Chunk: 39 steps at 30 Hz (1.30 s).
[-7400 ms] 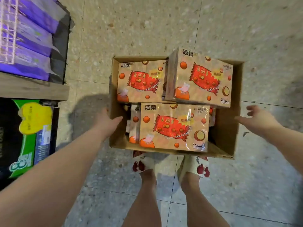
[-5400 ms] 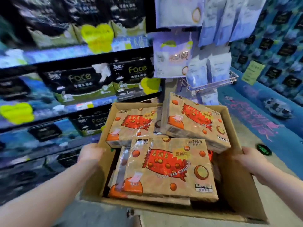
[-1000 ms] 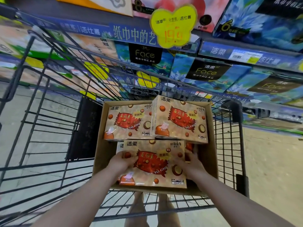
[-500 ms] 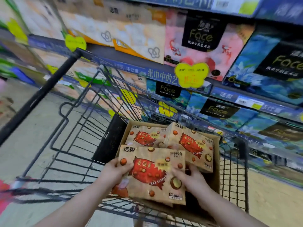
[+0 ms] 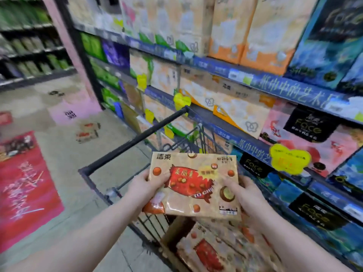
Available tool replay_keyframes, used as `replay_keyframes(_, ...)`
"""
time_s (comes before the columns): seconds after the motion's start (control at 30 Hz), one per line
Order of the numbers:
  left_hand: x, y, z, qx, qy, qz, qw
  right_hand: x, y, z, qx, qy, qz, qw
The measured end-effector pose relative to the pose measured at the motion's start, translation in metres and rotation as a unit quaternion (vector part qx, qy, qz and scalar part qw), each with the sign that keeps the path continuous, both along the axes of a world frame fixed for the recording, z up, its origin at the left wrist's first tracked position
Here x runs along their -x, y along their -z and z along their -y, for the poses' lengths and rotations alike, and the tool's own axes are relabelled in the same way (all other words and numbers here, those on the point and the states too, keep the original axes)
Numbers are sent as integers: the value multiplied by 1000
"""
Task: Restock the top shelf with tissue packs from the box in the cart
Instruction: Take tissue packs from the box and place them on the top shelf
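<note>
The tissue pack [image 5: 193, 185] hangs just above the cart [image 5: 137, 138], with the left hand [image 5: 145, 188] and right hand [image 5: 246, 193] clamped on its opposite ends. Its glossy wrap may slip during the high reach, dropping it outside the cart.

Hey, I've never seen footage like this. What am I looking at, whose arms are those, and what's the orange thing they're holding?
There is no machine here. A person wears a camera on the head, so this single picture looks forward and down along their own arms. The left hand and right hand grip a tissue pack by its sides, above a wire cart. Lower in the cart sits a cardboard box with more packs of the same kind. On the right are store shelves stocked with tissue goods. The picture is blurry, so small print can't be read.
</note>
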<state>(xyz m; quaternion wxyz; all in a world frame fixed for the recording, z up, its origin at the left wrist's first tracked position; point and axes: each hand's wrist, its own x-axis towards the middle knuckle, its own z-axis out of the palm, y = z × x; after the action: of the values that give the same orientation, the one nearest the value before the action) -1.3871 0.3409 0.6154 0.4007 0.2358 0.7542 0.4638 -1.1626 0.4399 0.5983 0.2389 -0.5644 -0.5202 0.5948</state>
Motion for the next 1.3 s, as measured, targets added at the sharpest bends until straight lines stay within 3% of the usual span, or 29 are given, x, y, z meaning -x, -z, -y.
replay_keyframes(0.33,152,-69,89,-122,-90,-37,988,171,-96,53,-131,-79,-27,988)
replay_keyframes(0.5,255,-108,163,-179,-122,-60,974,289,-132,105,-153,-144,-48,976)
replay_keyframes(0.73,355,-143,218,-192,-158,-88,965,405,-163,143,-167,-181,-70,967)
replay_keyframes(1.0,449,-165,185,-213,-179,-104,955,507,-191,100,-204,-198,-83,955)
replay_keyframes(1.3,578,-200,76,-215,-184,-159,946,641,-213,-11,-232,-201,-124,944)
